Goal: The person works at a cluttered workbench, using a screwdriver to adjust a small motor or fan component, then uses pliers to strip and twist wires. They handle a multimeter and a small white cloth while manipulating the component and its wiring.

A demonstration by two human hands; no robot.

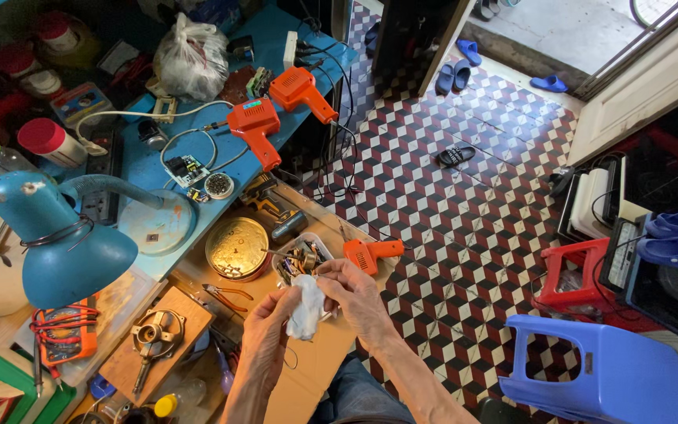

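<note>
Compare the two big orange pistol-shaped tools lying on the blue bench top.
The nearer orange tool lies with its grip pointing toward the person; the farther orange tool lies by the bench's back edge, its grip angled toward the tiled floor. The nearer one shows a small greenish patch on top; the farther one shows none. A white cord runs up to the nearer one; black cords hang beside the farther one. Both share the orange colour and pistol shape.

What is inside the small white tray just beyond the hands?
The tray holds a jumble of small metal parts and wires. The right hand and white cloth cover its near edge.
</note>
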